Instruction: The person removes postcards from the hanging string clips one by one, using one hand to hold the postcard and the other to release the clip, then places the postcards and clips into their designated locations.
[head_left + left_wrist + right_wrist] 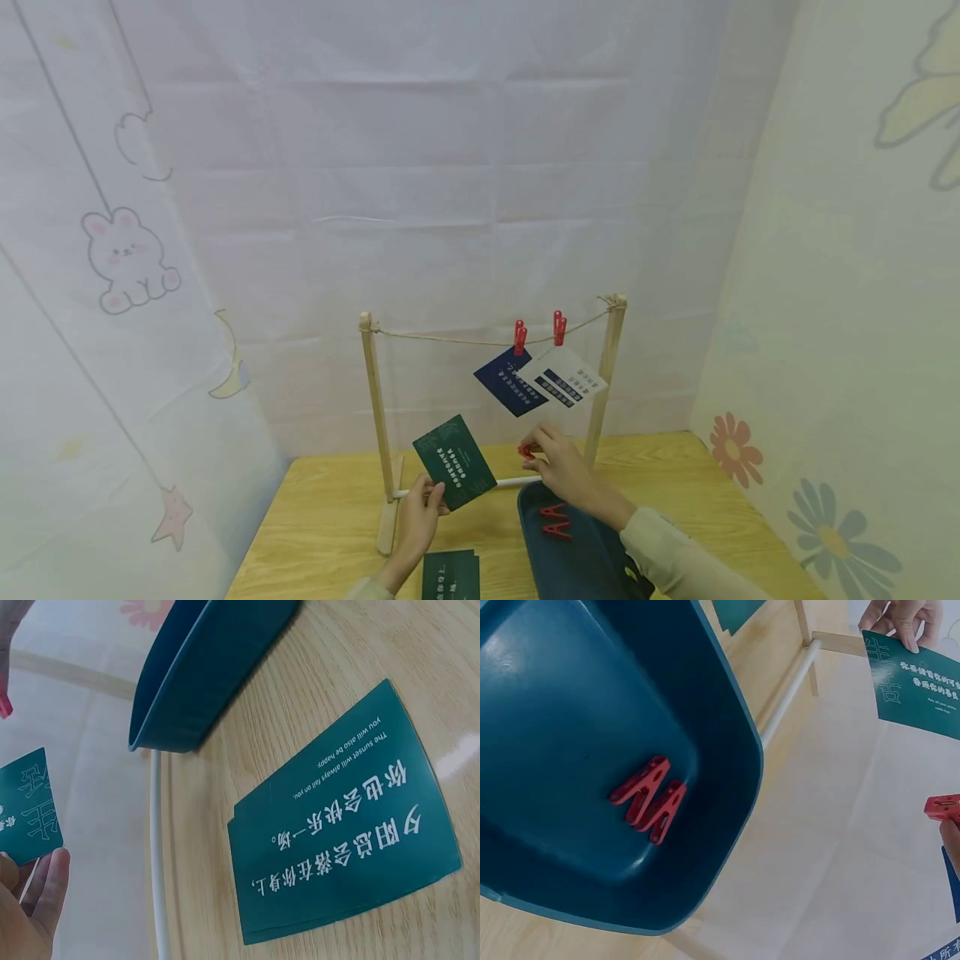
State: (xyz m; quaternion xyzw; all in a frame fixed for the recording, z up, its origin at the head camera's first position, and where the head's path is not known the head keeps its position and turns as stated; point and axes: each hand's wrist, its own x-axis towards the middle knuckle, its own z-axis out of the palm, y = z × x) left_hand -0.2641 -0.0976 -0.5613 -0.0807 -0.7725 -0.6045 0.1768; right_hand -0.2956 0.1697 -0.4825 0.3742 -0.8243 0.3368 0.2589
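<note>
My left hand point(422, 515) pinches a green card point(455, 462) by its lower left corner, holding it up below the string. Between the thumb and fingers of my right hand point(561, 463) is a red clothespin point(527, 452), raised over the blue tray's far end. On the string point(450, 339), one red clothespin point(520, 337) holds a dark blue card point(507, 385), and another point(559, 328) holds a white card point(566, 375) that overlaps the blue one. Two more red clothespins point(651, 796) lie side by side inside the blue tray point(562, 697).
A wooden post point(377, 408) and a second post point(606, 375) carry the string, with a white rod point(517, 481) low between them. Green cards point(345, 825) lie stacked on the wooden table point(315, 508), left of the tray. A printed cloth hangs behind.
</note>
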